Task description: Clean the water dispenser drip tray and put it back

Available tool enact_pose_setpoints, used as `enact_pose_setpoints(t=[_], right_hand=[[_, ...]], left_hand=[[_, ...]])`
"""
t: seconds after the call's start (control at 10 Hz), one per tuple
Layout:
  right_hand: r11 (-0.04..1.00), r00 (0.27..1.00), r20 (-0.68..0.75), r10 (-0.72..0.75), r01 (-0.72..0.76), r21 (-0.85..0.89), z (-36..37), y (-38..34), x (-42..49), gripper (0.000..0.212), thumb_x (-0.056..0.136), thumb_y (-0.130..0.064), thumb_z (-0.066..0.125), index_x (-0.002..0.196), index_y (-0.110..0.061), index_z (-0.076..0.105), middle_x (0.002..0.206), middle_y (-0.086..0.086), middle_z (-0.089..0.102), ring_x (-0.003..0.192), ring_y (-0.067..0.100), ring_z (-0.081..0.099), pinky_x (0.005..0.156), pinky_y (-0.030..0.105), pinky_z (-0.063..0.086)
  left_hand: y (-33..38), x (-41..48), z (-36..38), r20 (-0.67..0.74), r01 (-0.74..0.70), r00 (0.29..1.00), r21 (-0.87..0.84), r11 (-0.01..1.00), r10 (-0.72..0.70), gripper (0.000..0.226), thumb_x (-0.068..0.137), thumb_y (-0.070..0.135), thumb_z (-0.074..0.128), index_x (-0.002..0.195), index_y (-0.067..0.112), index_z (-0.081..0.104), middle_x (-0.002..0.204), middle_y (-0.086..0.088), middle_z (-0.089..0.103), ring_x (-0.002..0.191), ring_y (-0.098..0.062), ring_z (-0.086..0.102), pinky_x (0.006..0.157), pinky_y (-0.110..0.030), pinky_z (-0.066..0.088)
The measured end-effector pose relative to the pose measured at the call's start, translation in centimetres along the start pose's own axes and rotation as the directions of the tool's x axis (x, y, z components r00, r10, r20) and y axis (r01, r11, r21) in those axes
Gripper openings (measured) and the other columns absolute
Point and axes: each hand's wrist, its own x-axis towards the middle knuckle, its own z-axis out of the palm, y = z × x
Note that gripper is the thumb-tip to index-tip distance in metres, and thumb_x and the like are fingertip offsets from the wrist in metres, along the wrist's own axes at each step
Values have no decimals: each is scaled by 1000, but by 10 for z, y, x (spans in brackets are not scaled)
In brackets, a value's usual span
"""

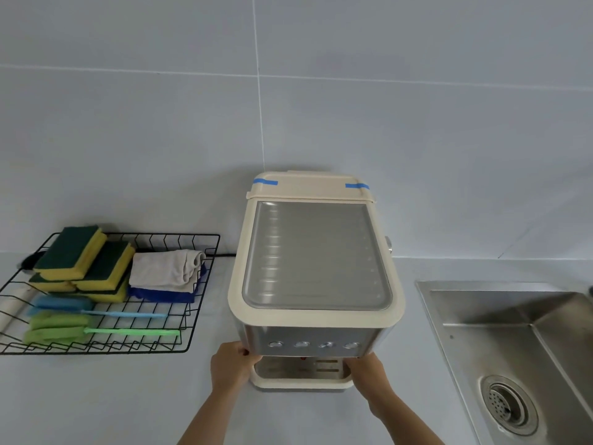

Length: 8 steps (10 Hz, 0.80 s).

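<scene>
Cream plastic tray (301,382) sits at the foot of the dispenser (316,268), seated in its slot under the spout, slotted metal grille on top. Both hands at its ends: left hand (232,367) on the left corner, right hand (369,369) on the right corner. Fingers are tucked in under the dispenser's front edge, so whether they are clamped on the tray or only resting against it: cannot tell. Hands apart, tray between them.

Judged step: drawing the tray out, or seating it; the frame does not say which. Residue on the grille not resolvable.

Method notes, if pulling:
- Grip both ends evenly, draw straight toward the body, keep level. Any standing water would spill on tilt.
- Avoid the four knobs (313,344) just above the hands.
- Dispenser may slide on the counter (128,406); pull slowly.

Sink (519,351) to the right, near; short level carry. Rack (179,322) to the left holds brushes (96,322), sponges (86,261) and folded cloths (167,274) for scrubbing and drying. Tiled wall (160,139) behind.
</scene>
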Motion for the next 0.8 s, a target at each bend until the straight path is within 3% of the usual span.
enact_pose_setpoints(t=[0.2, 0.4, 0.5, 0.6, 0.7, 0.8], right_hand=[[1000, 999, 38, 22, -21, -2, 2, 0, 5, 21, 84, -2, 40, 67, -13, 42, 68, 2, 47, 60, 13, 40, 53, 18, 32], [999, 996, 85, -11, 14, -32, -2, -3, 1, 22, 79, 4, 42, 60, -7, 39, 68, 9, 42, 62, 15, 35, 54, 22, 27], [999, 986, 159, -43, 46, -19, -12, -5, -3, 25, 84, 0, 42, 64, -10, 52, 75, 7, 54, 71, 16, 47, 65, 24, 37], [997, 975, 214, -56, 67, -42, -26, -9, -9, 26, 95, -14, 39, 114, -11, 56, 119, 10, 58, 109, 24, 53, 92, 32, 39], [967, 988, 122, -99, 125, -223, -45, -15, -10, 50, 98, -31, 33, 145, -16, 23, 152, 6, 29, 139, 27, 29, 114, 41, 24], [905, 958, -43, -285, 253, -343, -75, -33, -25, 57, 99, -31, 31, 147, -12, 9, 157, 6, 14, 144, 23, 16, 117, 37, 15]], left_hand=[[-1, 2, 1, 1, 25, 1000, -17, 1000, -25, 40, 78, 14, 67, 47, 15, 42, 53, 4, 45, 64, -23, 48, 51, -17, 32], [-7, 7, 1, 53, -9, 999, -15, 1000, 9, 35, 80, 23, 66, 51, 20, 47, 55, 8, 50, 62, -15, 50, 51, -14, 32], [-12, 11, -1, 83, 4, 997, -54, 999, 1, 32, 89, 29, 53, 58, 19, 49, 68, -1, 58, 74, -21, 55, 65, -23, 43], [-21, 12, -7, 110, 53, 993, -200, 978, -31, 29, 94, 29, 41, 84, 8, 59, 100, -20, 64, 95, -33, 61, 92, -41, 48], [-19, 7, -23, 82, 26, 997, -233, 972, -7, 47, 94, 43, 34, 125, 12, 51, 130, -17, 54, 120, -32, 50, 105, -47, 39], [17, -18, -64, -69, -115, 993, -369, 923, 96, 52, 95, 43, 31, 140, 18, 35, 148, -8, 36, 134, -26, 36, 113, -45, 27]])
